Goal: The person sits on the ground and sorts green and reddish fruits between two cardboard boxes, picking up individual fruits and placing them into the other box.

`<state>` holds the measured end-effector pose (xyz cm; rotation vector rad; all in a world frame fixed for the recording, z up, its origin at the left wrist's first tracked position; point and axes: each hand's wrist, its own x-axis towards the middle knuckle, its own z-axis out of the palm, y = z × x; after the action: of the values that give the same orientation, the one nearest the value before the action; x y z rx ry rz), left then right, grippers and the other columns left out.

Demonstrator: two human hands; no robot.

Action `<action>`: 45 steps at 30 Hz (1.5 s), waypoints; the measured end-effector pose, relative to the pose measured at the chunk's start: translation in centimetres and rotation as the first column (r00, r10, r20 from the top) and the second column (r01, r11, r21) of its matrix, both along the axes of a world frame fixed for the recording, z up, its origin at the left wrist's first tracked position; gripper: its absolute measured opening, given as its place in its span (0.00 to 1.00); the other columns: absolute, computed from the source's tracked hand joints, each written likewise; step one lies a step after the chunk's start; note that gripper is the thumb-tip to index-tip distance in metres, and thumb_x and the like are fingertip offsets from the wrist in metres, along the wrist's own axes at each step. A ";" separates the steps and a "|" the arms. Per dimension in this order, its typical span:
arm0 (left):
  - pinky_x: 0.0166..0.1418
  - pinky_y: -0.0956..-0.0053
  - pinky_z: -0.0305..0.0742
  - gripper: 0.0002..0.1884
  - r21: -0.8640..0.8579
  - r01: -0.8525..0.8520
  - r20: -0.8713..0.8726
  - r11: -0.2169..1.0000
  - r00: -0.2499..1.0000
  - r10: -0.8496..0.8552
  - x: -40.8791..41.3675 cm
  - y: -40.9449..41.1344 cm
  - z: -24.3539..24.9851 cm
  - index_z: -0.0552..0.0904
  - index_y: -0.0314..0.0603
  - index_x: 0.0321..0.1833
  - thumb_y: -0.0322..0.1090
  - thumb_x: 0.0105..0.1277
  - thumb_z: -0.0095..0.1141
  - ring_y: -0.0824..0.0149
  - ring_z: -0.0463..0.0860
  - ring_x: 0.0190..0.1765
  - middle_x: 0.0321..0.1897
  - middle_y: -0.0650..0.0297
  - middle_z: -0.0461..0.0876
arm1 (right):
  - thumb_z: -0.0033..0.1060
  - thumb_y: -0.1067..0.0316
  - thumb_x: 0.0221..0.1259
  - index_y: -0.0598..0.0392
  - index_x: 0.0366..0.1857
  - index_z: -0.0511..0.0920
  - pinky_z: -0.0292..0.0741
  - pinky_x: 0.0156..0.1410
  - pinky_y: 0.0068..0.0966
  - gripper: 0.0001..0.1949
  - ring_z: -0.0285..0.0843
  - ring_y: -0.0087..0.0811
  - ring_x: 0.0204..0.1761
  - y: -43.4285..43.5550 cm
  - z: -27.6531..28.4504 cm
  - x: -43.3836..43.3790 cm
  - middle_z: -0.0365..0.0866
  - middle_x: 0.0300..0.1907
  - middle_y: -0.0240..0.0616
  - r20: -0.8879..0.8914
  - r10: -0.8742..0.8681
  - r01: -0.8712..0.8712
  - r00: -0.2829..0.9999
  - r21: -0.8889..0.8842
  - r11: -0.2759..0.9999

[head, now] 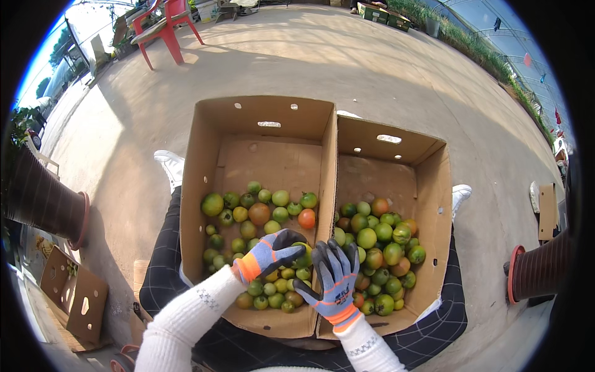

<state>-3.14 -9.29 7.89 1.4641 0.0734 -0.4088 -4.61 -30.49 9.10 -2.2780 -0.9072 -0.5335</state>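
Two cardboard boxes stand side by side across my legs. The left box holds green, yellowish and a few reddish tomatoes on its near half. In the right box a denser heap of green and orange-tinged tomatoes lies. My left hand, in a blue, orange and black work glove, is closed around a green tomato above the left box. My right hand, in a matching glove, is over the shared walls, its fingers apart and pointing away from me; no tomato shows in it.
A dark ribbed pot with a red rim stands at the left, another at the right. A smaller cardboard box lies at lower left. Farther off are a red plastic chair and green boxes on the concrete floor.
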 end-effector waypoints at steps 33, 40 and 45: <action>0.58 0.76 0.77 0.27 -0.103 0.189 0.097 0.977 0.979 -0.179 -0.4 -2.2 3.9 0.80 0.33 0.65 0.47 0.73 0.65 0.74 0.80 0.51 0.50 0.65 0.86 | 0.78 0.51 0.53 0.54 0.70 0.72 0.57 0.78 0.60 0.39 0.72 0.49 0.67 -0.4 -0.5 1.5 0.74 0.68 0.49 0.067 -0.043 0.032 0.997 0.153 0.988; 0.60 0.73 0.78 0.24 -0.026 -0.122 0.175 0.992 0.977 0.124 1.9 -2.8 2.0 0.79 0.35 0.66 0.44 0.75 0.62 0.74 0.81 0.54 0.54 0.65 0.85 | 0.80 0.64 0.53 0.58 0.73 0.68 0.61 0.78 0.50 0.41 0.66 0.50 0.72 -1.5 -2.4 1.1 0.73 0.69 0.47 -0.244 -0.156 0.263 0.957 0.506 0.822; 0.81 0.47 0.55 0.39 0.965 -0.257 0.260 0.054 0.905 -0.336 7.3 -1.3 -7.0 0.72 0.63 0.75 0.42 0.57 0.69 0.50 0.67 0.76 0.71 0.55 0.75 | 0.71 0.67 0.60 0.58 0.76 0.65 0.55 0.79 0.52 0.38 0.60 0.58 0.75 -2.3 -1.7 3.3 0.64 0.75 0.56 -0.189 -0.464 0.500 0.865 0.264 0.825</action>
<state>4.15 -10.55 0.93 3.0444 -0.0759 0.0525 -1.34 -32.78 7.38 -2.2114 -0.1520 -0.6930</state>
